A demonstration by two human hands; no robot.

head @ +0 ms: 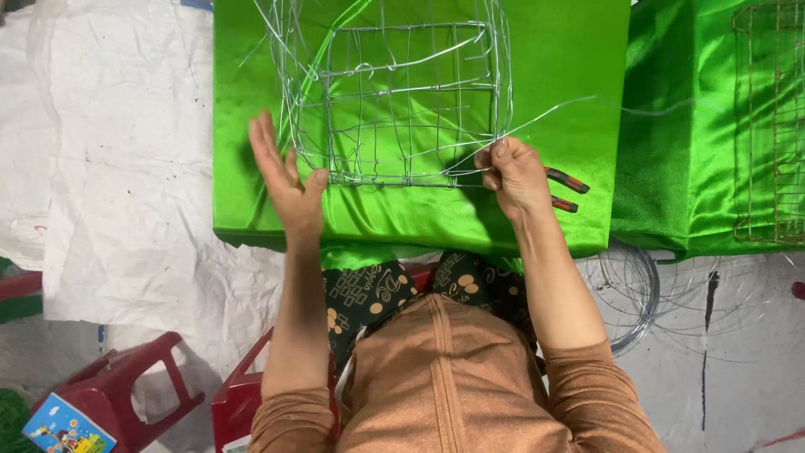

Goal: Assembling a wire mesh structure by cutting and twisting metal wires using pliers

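Head view. Floor covered with white sheeting (126,193), creased and marked. Laid across it, a shiny green cloth (570,75), smooth over a low flat support; a second piece of green cloth (671,151) just beside it at the right, bearing a rusty brown wire grid (767,126) at frame edge. Red plastic stool (134,377) at lower left, a colourful printed box (63,428) touching its near side. Coil of thin wire (633,294) on the floor below the cloth's right corner.

Wire mesh cage (402,101) of silvery wire standing on the green cloth, centred above both hands, box-shaped, open grid sides; loose wire ends sticking out at the upper left.

Left hand (285,176): flat, fingers spread and extended, palm turned toward the cage, set against the cage's lower left corner. Thumb touching the bottom edge wire; nothing held.

Right hand (516,176): closed in a pinch at the cage's lower right corner, thumb and forefinger gripping a loose wire strand (553,113) that runs up and to the right away from the cage. Pliers with red and black handles (566,191) lying on the cloth just behind this hand, partly hidden by it; contact with the hand cannot be told.

Cage thus between the two hands, its near edge level with the fingertips.
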